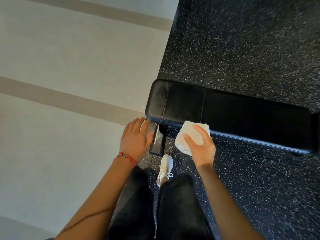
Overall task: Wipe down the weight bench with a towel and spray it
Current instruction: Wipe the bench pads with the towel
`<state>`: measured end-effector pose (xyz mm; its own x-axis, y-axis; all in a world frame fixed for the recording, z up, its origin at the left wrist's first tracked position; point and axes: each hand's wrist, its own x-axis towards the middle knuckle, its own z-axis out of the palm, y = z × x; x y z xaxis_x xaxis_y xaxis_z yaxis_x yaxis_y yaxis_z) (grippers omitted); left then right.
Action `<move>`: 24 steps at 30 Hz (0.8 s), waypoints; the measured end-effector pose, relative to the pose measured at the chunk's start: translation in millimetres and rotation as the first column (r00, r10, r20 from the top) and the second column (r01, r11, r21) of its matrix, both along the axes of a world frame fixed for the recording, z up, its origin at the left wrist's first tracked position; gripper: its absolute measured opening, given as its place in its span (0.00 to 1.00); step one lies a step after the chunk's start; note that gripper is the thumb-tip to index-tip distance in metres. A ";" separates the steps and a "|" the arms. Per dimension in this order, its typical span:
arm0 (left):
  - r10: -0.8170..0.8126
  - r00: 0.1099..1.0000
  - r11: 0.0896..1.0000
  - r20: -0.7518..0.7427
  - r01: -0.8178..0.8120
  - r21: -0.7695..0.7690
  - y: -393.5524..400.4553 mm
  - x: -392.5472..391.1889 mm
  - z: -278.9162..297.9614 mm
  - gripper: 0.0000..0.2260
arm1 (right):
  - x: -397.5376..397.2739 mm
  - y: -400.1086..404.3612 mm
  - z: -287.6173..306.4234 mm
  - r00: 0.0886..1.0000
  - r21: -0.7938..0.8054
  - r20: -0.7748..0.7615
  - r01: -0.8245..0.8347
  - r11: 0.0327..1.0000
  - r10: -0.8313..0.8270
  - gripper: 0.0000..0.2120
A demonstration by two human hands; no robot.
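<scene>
Speckled floor (pixel 251 49); right hand (pixel 201 148) holds towel (pixel 187 135) at bench (pixel 233 111) edge.

No readable text anywhere, tbh. No brand or label on bench pad (pixel 225 108), nothing on towel (pixel 188 135), no logo legible on shoe (pixel 165 168). Zero numbers, zero signs.

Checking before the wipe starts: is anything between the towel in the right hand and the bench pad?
Nothing visible. The right hand holds the towel right at the near edge of the bench pad, whose top looks bare. The left hand hovers off the pad's end, out of the way.
</scene>
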<state>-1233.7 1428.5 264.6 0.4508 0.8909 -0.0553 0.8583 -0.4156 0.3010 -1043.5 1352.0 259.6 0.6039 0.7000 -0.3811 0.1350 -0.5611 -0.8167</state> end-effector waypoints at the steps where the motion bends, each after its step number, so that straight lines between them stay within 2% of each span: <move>1: 0.008 1.000 1.000 0.007 -0.008 -0.001 9.1 3.2 -7.2 0.21 | 2.8 11.4 -8.2 1.000 -0.016 -0.009 -0.002 1.000 0.002 0.19; 5: 0.017 1.000 1.000 0.011 -0.017 -0.022 44.9 10.2 -49.6 0.22 | 6.1 48.8 -50.1 0.999 0.033 -0.034 -0.036 0.999 0.038 0.19; 10: -0.017 1.000 0.999 0.001 0.017 -0.046 88.9 16.8 -126.8 0.22 | 0.6 98.4 -111.6 0.999 -0.034 -0.007 -0.049 0.998 0.048 0.19; 14: -0.075 0.997 0.996 0.019 0.076 -0.035 120.6 21.6 -193.2 0.22 | -12.3 125.9 -174.1 0.996 0.056 0.079 -0.054 0.997 0.050 0.18; 17: -0.087 0.996 0.996 0.004 0.087 -0.031 140.1 19.4 -241.4 0.22 | -18.0 144.7 -225.0 0.990 0.061 0.125 -0.076 0.995 0.068 0.19; 19: -0.082 0.997 0.996 0.000 0.082 -0.048 149.2 18.6 -270.0 0.22 | -21.9 155.8 -251.9 0.971 0.069 0.212 -0.125 0.990 0.107 0.20; 21: -0.094 0.996 0.994 -0.001 0.093 -0.065 155.4 17.8 -292.9 0.22 | -27.8 164.0 -270.7 0.915 0.042 0.376 -0.177 0.983 0.148 0.19; 24: -0.109 0.994 0.993 0.019 0.109 -0.039 156.7 16.5 -312.7 0.24 | -33.4 174.5 -288.9 0.697 -0.062 0.682 -0.245 0.968 0.220 0.19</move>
<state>-1217.3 1585.2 -48.1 0.5463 0.8336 -0.0814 0.8032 -0.4939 0.3330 -1076.9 1526.5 -29.3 0.5064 0.8575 0.0910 0.7818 -0.4120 -0.4680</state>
